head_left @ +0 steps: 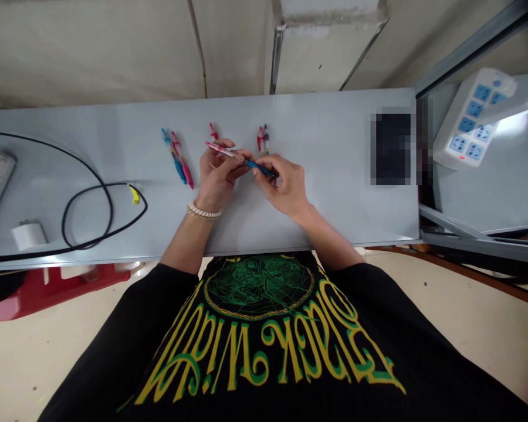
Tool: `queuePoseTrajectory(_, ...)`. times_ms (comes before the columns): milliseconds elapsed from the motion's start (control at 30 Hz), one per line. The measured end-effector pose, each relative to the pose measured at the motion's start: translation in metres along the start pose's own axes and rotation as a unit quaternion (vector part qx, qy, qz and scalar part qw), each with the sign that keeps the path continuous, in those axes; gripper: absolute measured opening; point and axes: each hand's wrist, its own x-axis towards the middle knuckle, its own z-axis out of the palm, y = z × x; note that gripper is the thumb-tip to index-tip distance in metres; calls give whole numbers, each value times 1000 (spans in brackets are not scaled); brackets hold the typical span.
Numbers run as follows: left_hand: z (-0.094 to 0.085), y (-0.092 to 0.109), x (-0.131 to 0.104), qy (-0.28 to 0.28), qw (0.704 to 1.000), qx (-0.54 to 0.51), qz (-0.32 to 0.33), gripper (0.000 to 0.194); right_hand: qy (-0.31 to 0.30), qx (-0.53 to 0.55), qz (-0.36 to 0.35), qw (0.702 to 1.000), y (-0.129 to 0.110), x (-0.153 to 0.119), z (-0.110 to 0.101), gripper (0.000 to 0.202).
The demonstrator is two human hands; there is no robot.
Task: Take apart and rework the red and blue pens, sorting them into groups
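My left hand (217, 176) is closed on a clear pen barrel with red parts (222, 149), its red end pointing to the upper left. In the fingers of my right hand (286, 181) is a blue pen part (260, 169). Both pieces line up end to end between my fingertips; whether they are joined I cannot make out. Behind my hands lie a red pen piece (213, 130), another red piece (260, 139) and a dark-tipped clear piece (266, 138), each partly hidden. Left of my hands, a blue pen (174, 157) and a pink pen (183, 161) lie side by side.
A black cable (110, 205) with a yellow tag loops over the left of the grey table (343, 205), near a white adapter (29, 234). A blurred-out dark object (393, 149) lies at the right. Beyond the table's right end is a power strip (473, 120).
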Motion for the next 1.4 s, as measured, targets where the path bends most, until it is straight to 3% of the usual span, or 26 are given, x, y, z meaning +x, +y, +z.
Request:
queuePoseTrajectory(733, 5, 3, -2, 18, 1000, 2, -8, 38, -10, -3, -4, 1000, 1, -1, 1, 18)
queuePoseTrajectory(1400, 3, 2, -4, -9, 1000, 14, -5, 36, -19, -24, -6, 1000, 2, -2, 0, 23)
